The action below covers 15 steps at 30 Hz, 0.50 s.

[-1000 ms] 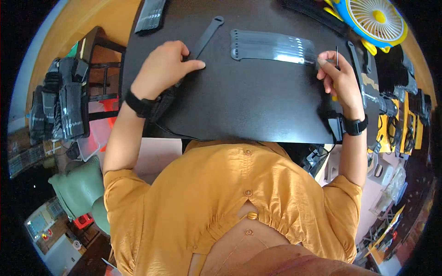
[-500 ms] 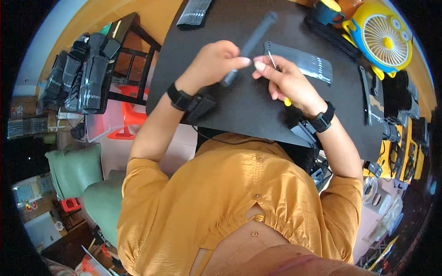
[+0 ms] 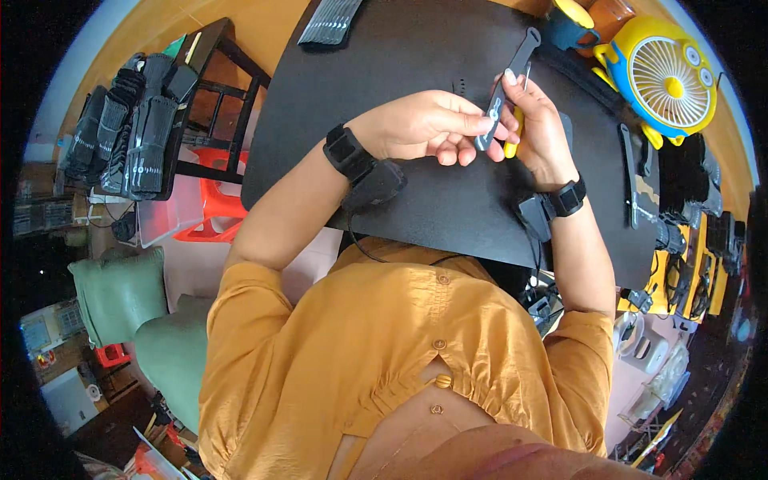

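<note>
The dark table (image 3: 432, 60) is the largest work surface; its near edge runs in front of the person's mustard-yellow shirt (image 3: 376, 320). A green padded seat (image 3: 120, 288) stands to the left, below table level. A black stool (image 3: 216, 170), also to the left, carries bundled black straps (image 3: 146, 152) on its top. A yellow-and-blue fan (image 3: 674, 88) stands at the far right of the table, facing the person.

The left hand (image 3: 420, 126) and right hand (image 3: 538, 132) are raised above the table, close together, near its middle. Each wrist wears a black band, with a dark box-shaped unit (image 3: 376, 186) hanging beside the left one and a similar unit (image 3: 534, 218) beside the right one.

A stack of flat strips (image 3: 332, 22) lies at the far left of the table. A blue mug (image 3: 566, 30) with a yellow interior stands at the far right, next to the fan. A loose strip (image 3: 629, 180) lies along the right side of the table.

The black strap (image 3: 506, 86) is held between both hands, tilted, with its rounded end pointing up and away. Left grip: thumb and fingers pinch the lower end. Right grip: the thumb presses on the strap at mid-length, and the same hand retains a slim tool with a yellow handle (image 3: 514, 134).
</note>
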### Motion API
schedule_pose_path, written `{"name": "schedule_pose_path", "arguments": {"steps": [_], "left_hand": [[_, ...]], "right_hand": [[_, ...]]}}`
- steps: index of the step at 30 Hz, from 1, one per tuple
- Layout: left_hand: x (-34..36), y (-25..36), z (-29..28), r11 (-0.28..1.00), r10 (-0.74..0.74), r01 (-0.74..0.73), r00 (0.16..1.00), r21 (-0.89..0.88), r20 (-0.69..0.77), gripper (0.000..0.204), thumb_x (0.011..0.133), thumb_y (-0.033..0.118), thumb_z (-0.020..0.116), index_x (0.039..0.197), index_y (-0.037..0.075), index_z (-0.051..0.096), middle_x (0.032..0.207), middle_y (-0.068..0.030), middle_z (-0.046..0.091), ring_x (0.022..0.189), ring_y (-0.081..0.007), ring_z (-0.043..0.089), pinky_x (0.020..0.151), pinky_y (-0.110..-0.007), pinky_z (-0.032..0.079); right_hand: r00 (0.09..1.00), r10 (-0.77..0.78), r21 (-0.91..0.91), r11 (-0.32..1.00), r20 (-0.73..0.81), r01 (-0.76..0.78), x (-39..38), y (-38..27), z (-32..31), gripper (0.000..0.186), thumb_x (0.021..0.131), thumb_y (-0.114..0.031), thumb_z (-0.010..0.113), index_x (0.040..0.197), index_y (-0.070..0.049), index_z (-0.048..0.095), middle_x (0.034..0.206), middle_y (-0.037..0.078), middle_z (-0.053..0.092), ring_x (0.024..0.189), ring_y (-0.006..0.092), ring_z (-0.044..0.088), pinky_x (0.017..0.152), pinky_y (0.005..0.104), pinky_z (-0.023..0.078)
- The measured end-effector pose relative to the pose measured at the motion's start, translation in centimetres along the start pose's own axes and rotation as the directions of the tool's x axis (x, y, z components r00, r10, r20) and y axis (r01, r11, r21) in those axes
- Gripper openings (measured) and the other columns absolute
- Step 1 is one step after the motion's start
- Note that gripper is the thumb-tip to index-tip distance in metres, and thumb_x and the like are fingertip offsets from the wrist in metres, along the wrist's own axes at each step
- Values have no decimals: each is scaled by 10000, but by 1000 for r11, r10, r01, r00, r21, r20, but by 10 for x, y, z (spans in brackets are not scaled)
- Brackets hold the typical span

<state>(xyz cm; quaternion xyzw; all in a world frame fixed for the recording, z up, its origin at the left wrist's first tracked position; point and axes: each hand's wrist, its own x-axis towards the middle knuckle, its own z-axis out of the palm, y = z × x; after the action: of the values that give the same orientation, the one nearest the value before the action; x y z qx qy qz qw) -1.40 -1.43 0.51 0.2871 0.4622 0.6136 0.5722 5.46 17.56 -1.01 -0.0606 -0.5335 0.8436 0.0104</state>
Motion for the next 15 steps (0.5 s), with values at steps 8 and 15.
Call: {"name": "schedule_pose_path", "arguments": {"steps": [8, 15], "left_hand": [[4, -18, -22, 974, 98, -106, 994, -203, -50, 243, 984, 203, 535, 1100, -7, 572, 1055, -83, 626, 739, -80, 504, 536, -150, 391], [-3, -13, -22, 991, 100, -119, 961, -58, -256, 151, 966, 197, 568, 943, 49, 593, 817, -14, 595, 612, -36, 494, 460, -155, 339]], "right_hand": [[994, 42, -115, 992, -97, -53, -6, -3, 8, 248, 999, -291, 518, 1035, -51, 570, 740, 19, 587, 470, 54, 429, 406, 184, 312], [999, 36, -290, 956, -40, -46, -13, -1, 19, 273, 980, -323, 553, 1029, -55, 574, 761, -5, 592, 473, 35, 425, 401, 183, 308]]}}
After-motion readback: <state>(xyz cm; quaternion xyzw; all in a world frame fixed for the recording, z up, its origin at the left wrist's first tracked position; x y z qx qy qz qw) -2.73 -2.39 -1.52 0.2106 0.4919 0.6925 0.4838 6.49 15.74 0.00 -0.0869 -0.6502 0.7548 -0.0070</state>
